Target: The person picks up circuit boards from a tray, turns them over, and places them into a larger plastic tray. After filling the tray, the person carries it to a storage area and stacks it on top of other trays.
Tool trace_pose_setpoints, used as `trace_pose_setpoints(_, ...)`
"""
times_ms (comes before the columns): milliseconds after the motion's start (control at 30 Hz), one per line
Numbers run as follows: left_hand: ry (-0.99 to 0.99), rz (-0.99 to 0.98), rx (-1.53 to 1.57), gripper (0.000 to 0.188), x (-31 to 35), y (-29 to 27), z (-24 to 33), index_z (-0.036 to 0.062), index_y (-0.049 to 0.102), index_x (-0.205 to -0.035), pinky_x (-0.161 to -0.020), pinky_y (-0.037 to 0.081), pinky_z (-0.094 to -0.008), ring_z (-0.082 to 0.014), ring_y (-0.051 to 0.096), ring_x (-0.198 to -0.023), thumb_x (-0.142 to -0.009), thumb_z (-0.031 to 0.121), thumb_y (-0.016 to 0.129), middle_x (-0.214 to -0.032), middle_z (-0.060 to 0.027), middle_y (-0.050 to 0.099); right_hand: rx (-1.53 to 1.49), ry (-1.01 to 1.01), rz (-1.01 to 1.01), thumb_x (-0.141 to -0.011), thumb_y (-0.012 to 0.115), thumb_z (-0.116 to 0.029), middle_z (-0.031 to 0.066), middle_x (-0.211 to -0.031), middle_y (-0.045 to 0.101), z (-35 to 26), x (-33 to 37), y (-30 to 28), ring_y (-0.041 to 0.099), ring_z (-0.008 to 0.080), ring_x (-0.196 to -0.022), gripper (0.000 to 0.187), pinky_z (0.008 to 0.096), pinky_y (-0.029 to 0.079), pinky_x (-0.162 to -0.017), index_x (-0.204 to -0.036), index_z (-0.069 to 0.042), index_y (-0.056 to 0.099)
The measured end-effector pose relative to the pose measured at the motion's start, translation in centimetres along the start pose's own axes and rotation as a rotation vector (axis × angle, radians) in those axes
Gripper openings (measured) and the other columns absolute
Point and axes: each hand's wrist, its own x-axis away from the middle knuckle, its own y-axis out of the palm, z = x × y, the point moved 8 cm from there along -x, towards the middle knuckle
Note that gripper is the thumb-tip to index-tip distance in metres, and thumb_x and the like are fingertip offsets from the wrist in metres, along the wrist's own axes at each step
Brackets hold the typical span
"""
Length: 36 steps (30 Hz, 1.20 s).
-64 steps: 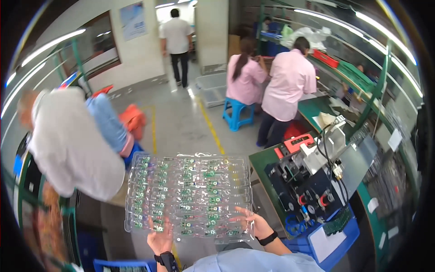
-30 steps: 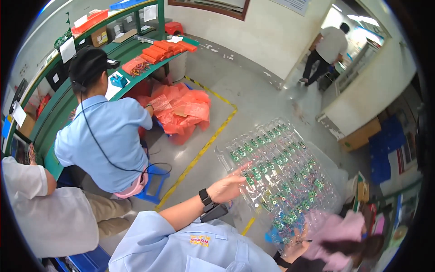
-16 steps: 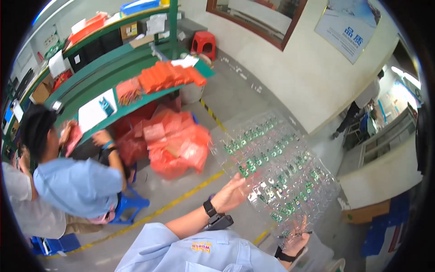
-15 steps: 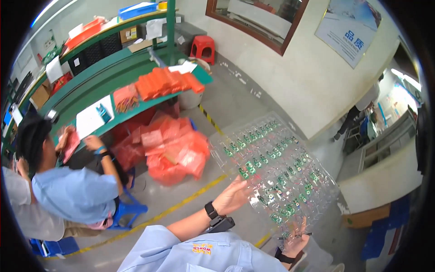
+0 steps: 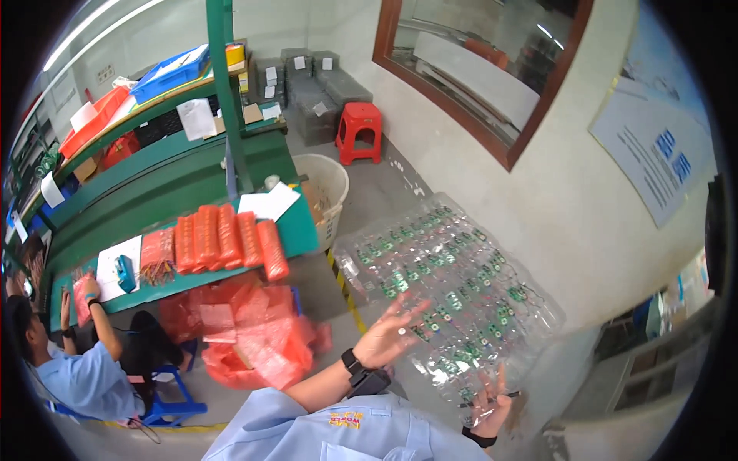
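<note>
I carry a clear plastic blister tray (image 5: 450,288) filled with several small green circuit boards, held tilted in front of me. My left hand (image 5: 390,335) supports its near left edge, fingers spread under the plastic; a black watch sits on that wrist. My right hand (image 5: 492,406) grips the tray's lower right corner and also pinches a thin dark pen-like stick. My light blue sleeves come in from the bottom edge.
A green workbench (image 5: 161,203) with rows of orange-red packets (image 5: 227,240) stands to the left, red bags (image 5: 250,338) piled below it. A seated person in blue (image 5: 81,369) works at lower left. A white bin (image 5: 327,188), red stool (image 5: 360,131) and wall (image 5: 538,207) lie ahead.
My view has swung from the aisle to the green bench and on toward the wall; the tray stays in both hands, now nearer the bin and the framed window.
</note>
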Motion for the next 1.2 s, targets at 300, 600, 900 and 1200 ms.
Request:
trace_pose_setpoints(300,0.369,0.163,0.036,0.063,-21.6,-4.4,16.3,0.0271,0.031,-0.141,-0.101,0.040,-0.0483,-0.0304,0.046,-0.123,-0.088,0.003,0.054,-0.147,-0.0125,0.035,0.328,0.320,-0.179,-0.069,0.062,-0.022,0.0210,-0.130,0.051,-2.9,-34.9,11.0,0.038,0.0067,-0.048,0.085,0.0196,0.036,-0.044,-0.146,-0.011,0.029)
trace_pose_setpoints(600,0.435,0.142,0.032,0.066,-45.0,-11.2,36.7,0.0259,0.030,-0.142,-0.100,0.040,-0.0477,-0.0326,0.045,-0.123,-0.085,0.004,0.056,-0.148,-0.0129,0.033,0.214,0.418,-0.188,-0.078,0.056,-0.020,0.0184,-0.114,0.061,0.0,-67.1,22.2,0.046,0.0071,-0.054,0.069,0.0212,0.037,-0.044,-0.141,-0.004,0.035)
trace_pose_setpoints(900,0.434,0.147,-0.045,0.071,-66.2,-20.3,57.2,0.0255,0.022,-0.146,-0.102,0.038,-0.0491,-0.0357,0.040,-0.128,-0.086,0.009,0.057,-0.150,-0.0142,0.029,0.315,0.394,-0.307,-0.078,0.056,-0.020,0.0206,-0.111,0.063,5.7,-97.6,36.5,0.044,0.0083,-0.049,0.067,0.0200,0.035,-0.043,-0.141,-0.007,0.037)
trace_pose_setpoints(1200,0.664,0.293,-0.154,0.067,-78.5,-27.4,86.0,0.0233,0.026,-0.144,-0.103,0.037,-0.0473,-0.0322,0.042,-0.127,-0.087,0.019,0.061,-0.149,-0.0129,0.030,0.332,0.572,-0.428,-0.072,0.058,-0.016,0.0228,-0.110,0.064,20.6,-126.0,59.6,0.047,0.0089,-0.054,0.072,0.0204,0.040,-0.052,-0.140,-0.004,0.038)
